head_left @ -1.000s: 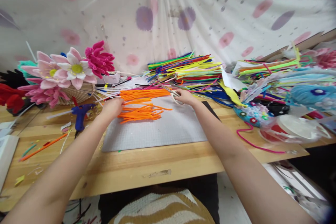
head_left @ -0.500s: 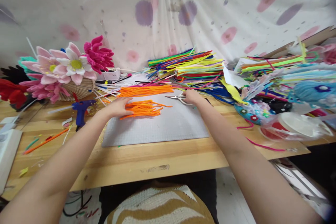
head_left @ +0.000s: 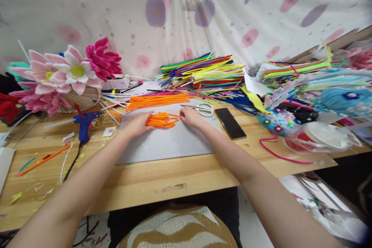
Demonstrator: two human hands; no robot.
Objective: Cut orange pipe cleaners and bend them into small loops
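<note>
On the grey cutting mat [head_left: 174, 147] lies a short bundle of orange pipe cleaners [head_left: 164, 121]. My left hand [head_left: 141, 124] grips the bundle's left end, with its fingers closed round it. At the other side, my right hand [head_left: 189, 116] pinches the tip of one strand that sticks out to the right; its fingertips are partly hidden. Just behind that hand rest white-handled scissors [head_left: 205, 110], which no hand touches. Longer orange pipe cleaners [head_left: 157, 101] lie along the mat's back edge.
A blue glue gun [head_left: 85, 124] and pipe-cleaner flowers [head_left: 77, 70] are on the left. Multicoloured pipe cleaners [head_left: 215, 71] are piled at the back. To the right lie a black phone [head_left: 230, 123], a pink strand [head_left: 279, 155] and a plastic-wrapped tub [head_left: 322, 137].
My right hand has let go of the scissors and moved left to the loose orange strand. The scissors stay on the mat, and the phone now shows. My left hand stays at the bundle.
</note>
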